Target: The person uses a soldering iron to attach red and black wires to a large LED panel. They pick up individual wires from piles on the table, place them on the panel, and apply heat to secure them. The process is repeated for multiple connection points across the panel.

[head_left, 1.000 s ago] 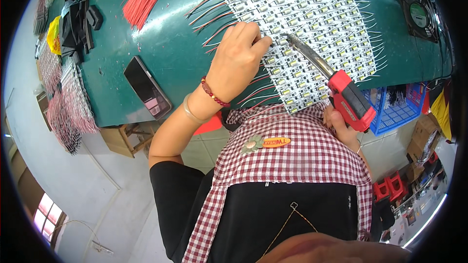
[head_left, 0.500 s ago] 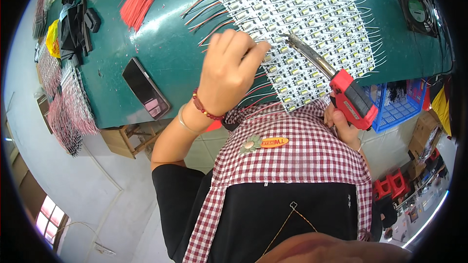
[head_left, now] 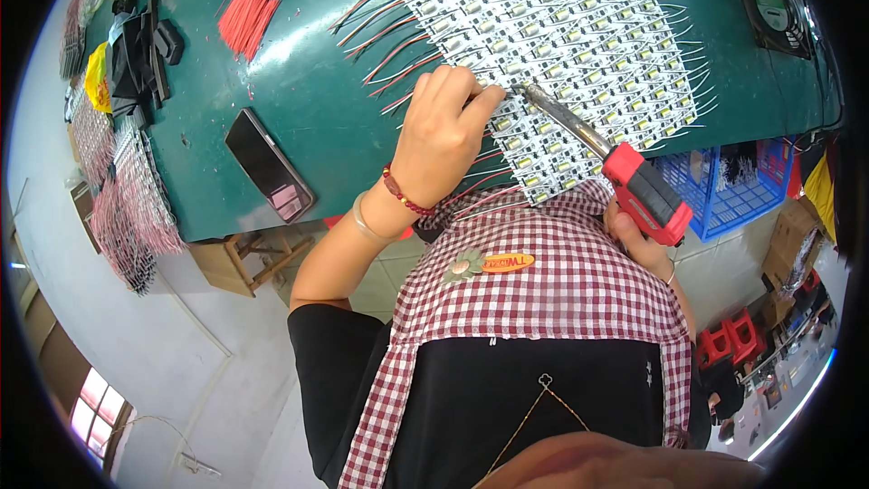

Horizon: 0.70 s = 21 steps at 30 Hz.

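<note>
A sheet of white LED circuit boards (head_left: 579, 45) with rows of small yellowish LEDs lies on the green table. Red, black and white wires (head_left: 398, 50) stick out along its left edge. My left hand (head_left: 448, 131) is over that edge, thumb and forefinger pinched together against the boards; whatever is between the fingertips is too small to make out. My right hand (head_left: 634, 240) is wrapped round the red and black handle of a soldering iron (head_left: 647, 195), partly hidden by it. The iron's dark tip is at the boards, close beside my left fingertips.
A phone (head_left: 270, 163) lies on the table left of my arm, with a bundle of red wires (head_left: 248, 18) beyond it. A small black fan (head_left: 772, 11) stands at the far right. Below the right table edge is a blue crate (head_left: 738, 190). Wired strips (head_left: 127, 208) hang at the left.
My left hand has shifted right and slightly nearer to me. The soldering iron has moved left and down, bringing its tip close to my left fingertips.
</note>
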Available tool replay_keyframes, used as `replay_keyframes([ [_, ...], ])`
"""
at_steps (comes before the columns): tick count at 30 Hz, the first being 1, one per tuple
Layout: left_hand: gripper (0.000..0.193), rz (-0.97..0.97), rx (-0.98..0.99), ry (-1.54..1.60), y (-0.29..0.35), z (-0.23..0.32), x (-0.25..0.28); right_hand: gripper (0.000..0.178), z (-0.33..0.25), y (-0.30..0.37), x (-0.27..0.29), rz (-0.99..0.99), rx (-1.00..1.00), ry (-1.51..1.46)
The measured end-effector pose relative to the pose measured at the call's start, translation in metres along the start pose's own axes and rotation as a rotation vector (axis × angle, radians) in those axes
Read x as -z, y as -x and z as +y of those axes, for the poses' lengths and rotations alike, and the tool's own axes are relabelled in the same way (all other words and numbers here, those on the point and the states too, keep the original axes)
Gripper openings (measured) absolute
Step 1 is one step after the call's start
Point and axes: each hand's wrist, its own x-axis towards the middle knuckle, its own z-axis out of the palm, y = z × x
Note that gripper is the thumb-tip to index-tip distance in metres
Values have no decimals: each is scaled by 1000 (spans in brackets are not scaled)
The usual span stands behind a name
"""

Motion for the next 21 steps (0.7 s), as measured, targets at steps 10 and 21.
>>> replay_keyframes([
  [10, 26, 13, -15, -13, 0, 1, -3, 15, -7, -3, -2, 9, 17, -29],
  [21, 26, 62, -122, -156, -2, 5, 6, 14, -7, 2, -3, 45, -20, -271],
])
